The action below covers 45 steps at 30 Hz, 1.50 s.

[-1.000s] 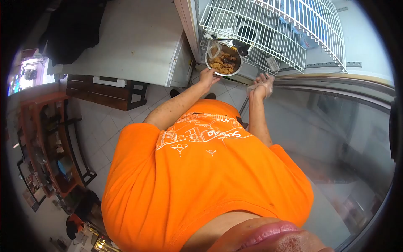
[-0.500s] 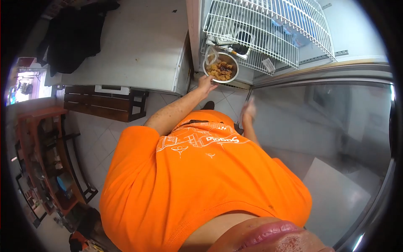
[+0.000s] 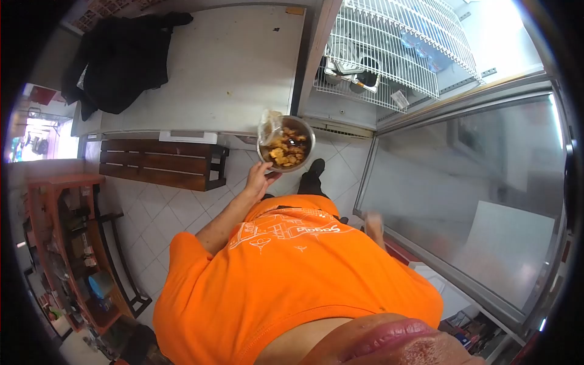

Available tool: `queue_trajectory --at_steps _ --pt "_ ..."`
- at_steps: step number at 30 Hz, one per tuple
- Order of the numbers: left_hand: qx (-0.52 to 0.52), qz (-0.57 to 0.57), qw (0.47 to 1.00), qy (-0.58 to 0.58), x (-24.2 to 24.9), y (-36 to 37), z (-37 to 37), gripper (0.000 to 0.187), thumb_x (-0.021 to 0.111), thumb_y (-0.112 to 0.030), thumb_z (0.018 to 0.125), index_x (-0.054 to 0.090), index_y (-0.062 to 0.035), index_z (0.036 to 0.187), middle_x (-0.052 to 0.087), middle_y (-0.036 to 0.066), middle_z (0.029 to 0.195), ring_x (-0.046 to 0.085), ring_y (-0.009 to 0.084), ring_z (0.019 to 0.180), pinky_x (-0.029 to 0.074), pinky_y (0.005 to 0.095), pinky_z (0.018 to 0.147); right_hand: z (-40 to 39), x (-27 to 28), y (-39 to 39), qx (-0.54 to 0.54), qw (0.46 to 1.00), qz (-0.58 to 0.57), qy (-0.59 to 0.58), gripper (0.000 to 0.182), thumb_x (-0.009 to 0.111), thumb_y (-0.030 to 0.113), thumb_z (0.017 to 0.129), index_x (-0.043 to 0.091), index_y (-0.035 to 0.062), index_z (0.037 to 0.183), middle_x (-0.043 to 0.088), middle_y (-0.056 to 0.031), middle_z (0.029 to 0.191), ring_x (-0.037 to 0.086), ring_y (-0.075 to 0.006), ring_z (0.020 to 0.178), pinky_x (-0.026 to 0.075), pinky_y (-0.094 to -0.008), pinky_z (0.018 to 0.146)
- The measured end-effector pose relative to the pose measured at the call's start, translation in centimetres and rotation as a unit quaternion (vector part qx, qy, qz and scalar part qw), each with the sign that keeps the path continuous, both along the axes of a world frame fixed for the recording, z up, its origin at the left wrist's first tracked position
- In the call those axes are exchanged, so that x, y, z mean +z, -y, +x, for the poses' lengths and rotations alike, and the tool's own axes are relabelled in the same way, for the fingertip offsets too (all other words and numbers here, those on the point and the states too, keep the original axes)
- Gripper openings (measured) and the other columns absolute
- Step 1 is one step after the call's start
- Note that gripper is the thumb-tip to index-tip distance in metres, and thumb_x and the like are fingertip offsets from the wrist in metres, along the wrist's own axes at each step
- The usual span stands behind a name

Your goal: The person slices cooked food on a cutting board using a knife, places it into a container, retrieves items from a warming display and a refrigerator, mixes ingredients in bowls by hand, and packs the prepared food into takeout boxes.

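Observation:
My left hand (image 3: 261, 180) grips the near rim of a steel bowl (image 3: 312, 141), its fingers closed on the edge. In the bowl lie chunks of yellowish-brown food (image 3: 288, 152) with dark sauce. A crumpled clear plastic bag (image 3: 269, 126) hangs over the bowl's left rim. Lower down on the right, my right hand (image 3: 373, 225) is beside the near edge of a sliding-framed glass door (image 3: 426, 176). It is smeared by motion, so its fingers and any contact with the door do not show clearly.
Ahead stands an upright cooler with white wire shelves (image 3: 389, 55) and metal containers (image 3: 368, 79). A white counter (image 3: 231, 67) with a black garment (image 3: 125, 64) is at the left. Below it is a wooden bench (image 3: 158, 163); an orange shelf unit (image 3: 67, 231) stands further left.
My left hand has brought the bowl back from the cooler, leftward and closer to my body. My right hand has moved back along the door, whose angle has changed, and my view has shifted.

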<state>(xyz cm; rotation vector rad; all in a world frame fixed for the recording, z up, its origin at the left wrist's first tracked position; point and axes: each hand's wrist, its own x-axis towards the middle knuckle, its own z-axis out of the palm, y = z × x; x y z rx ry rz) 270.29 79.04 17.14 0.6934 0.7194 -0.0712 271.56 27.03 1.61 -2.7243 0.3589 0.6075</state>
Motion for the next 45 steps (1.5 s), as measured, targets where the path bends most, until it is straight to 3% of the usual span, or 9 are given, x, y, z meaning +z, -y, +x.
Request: queue_trajectory --at_steps 4,9,11,13,23,24,30,37,45 --pt "0.073 0.042 0.996 -0.006 0.5 -2.2 -4.0 0.015 0.059 -0.013 0.096 0.049 -0.0022 0.095 0.06 0.016 0.107 0.067 0.0356 0.101 0.058 0.0431 0.091 19.7 8.1 -13.9 0.257 0.883 -0.071 0.386 0.03 0.058 0.023 0.095 0.065 0.0058 0.119 0.065 -0.0202 0.118 0.06 -0.038 0.109 0.05 -0.046 0.094" --pt "0.199 0.043 0.979 -0.021 0.7 -2.3 -7.1 0.02 0.062 -0.012 0.094 0.047 -0.0007 0.102 0.053 0.017 0.117 0.063 0.0377 0.109 0.055 0.0453 0.101 37.8 16.2 -28.0 0.361 0.791 -0.114 0.481 0.039 0.047 0.034 0.1 0.062 0.0116 0.128 0.055 -0.0196 0.139 0.054 -0.0369 0.125 0.046 -0.0449 0.102" --pt "0.266 0.043 0.962 -0.04 1.4 -1.1 -7.9 0.025 0.062 -0.012 0.094 0.046 0.0005 0.108 0.048 0.018 0.123 0.06 0.0388 0.114 0.054 0.0468 0.104 41.9 21.0 -31.5 0.309 0.933 -0.092 0.158 0.044 0.045 0.041 0.099 0.067 0.0105 0.121 0.061 -0.0202 0.131 0.057 -0.0383 0.122 0.047 -0.0463 0.101" --pt "0.323 0.04 0.944 -0.049 1.9 0.4 -8.6 0.03 0.062 -0.012 0.094 0.043 0.0018 0.112 0.043 0.017 0.125 0.055 0.0415 0.12 0.051 0.0483 0.108 56.6 -0.1 -28.7 0.418 0.862 -0.091 0.274 0.047 0.044 0.045 0.098 0.072 0.0093 0.111 0.065 -0.0206 0.124 0.057 -0.0393 0.121 0.046 -0.0501 0.1" --pt "0.572 0.03 0.812 -0.108 0.4 6.9 -8.5 0.022 0.062 -0.013 0.093 0.044 -0.0012 0.097 0.049 0.016 0.112 0.061 0.0406 0.112 0.055 0.0449 0.102 57.3 4.3 -33.2 0.365 0.898 -0.107 0.223 0.05 0.046 0.046 0.097 0.064 0.0082 0.124 0.058 -0.018 0.134 0.05 -0.0368 0.13 0.039 -0.0491 0.108" --pt "0.57 0.014 0.812 -0.124 -0.2 7.0 -8.6 0.042 0.054 -0.011 0.096 0.037 0.0018 0.133 0.05 0.02 0.127 0.06 0.0402 0.116 0.056 0.0436 0.1 57.4 4.0 -33.1 0.361 0.898 -0.108 0.226 0.05 0.046 0.046 0.097 0.063 0.0082 0.126 0.057 -0.0177 0.136 0.05 -0.0364 0.131 0.038 -0.0486 0.109" --pt "0.568 0.012 0.816 -0.105 -0.6 8.2 -5.9 0.021 0.059 -0.013 0.094 0.044 -0.0011 0.103 0.049 0.016 0.115 0.063 0.04 0.111 0.059 0.0428 0.095 57.5 2.3 -30.5 0.326 0.901 -0.091 0.27 0.056 0.047 0.048 0.097 0.058 0.0082 0.134 0.053 -0.0156 0.143 0.046 -0.0341 0.136 0.035 -0.0455 0.113" --pt "0.514 0.015 0.848 -0.132 -0.8 6.6 -2.4 0.03 0.056 -0.013 0.095 0.042 -0.0006 0.119 0.043 0.013 0.116 0.063 0.0405 0.11 0.058 0.0444 0.098 61.9 -4.4 -24.5 0.326 0.816 -0.122 0.462 0.053 0.052 0.05 0.095 0.064 0.0089 0.127 0.062 -0.0183 0.129 0.057 -0.0363 0.121 0.041 -0.0516 0.106" --pt "0.477 0.024 0.868 -0.14 -1.1 5.9 -1.0 0.021 0.056 -0.013 0.095 0.046 -0.0021 0.11 0.048 0.012 0.116 0.064 0.0415 0.108 0.059 0.0459 0.094 59.1 0.5 -21.5 0.292 0.936 -0.048 0.189 0.053 0.049 0.045 0.098 0.057 0.0064 0.134 0.056 -0.0156 0.137 0.054 -0.0364 0.125 0.041 -0.0493 0.106"
